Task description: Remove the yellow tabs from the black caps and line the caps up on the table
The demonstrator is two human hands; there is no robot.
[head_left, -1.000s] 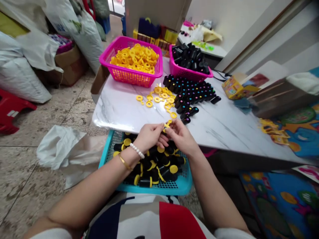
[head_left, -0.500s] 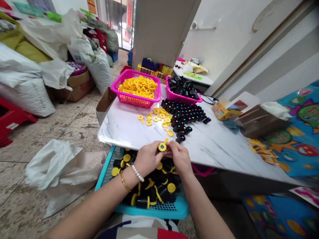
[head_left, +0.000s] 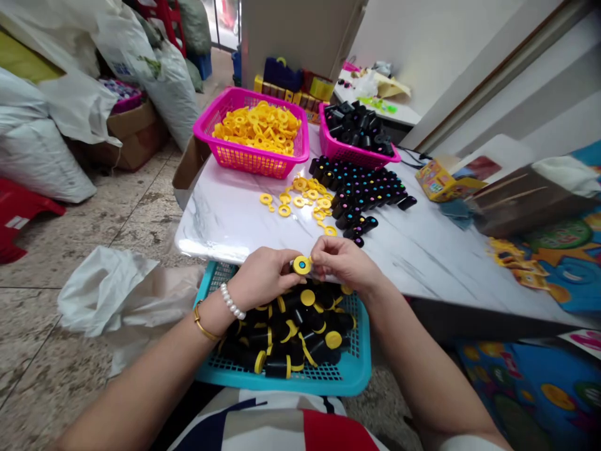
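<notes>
My left hand is closed around a small black cylinder, mostly hidden by the fingers. On its end sits a yellow ring cap with a blue dot showing in the centre. My right hand pinches at the small tab on the cap's right side. Below both hands is a turquoise basket full of black cylinders with yellow caps. Loose yellow ring caps lie on the marble-patterned table beyond my hands. Beside them black cylinders stand in rows, with coloured dots on top.
A pink basket of yellow caps and a pink basket of black parts stand at the back. To the right are a small yellow box and a brown box. A white bag lies on the floor at left.
The view has tilted down and come closer. My left hand still holds the capped cylinder, while my right hand has turned and its fingers have curled in at the cap's tab.
</notes>
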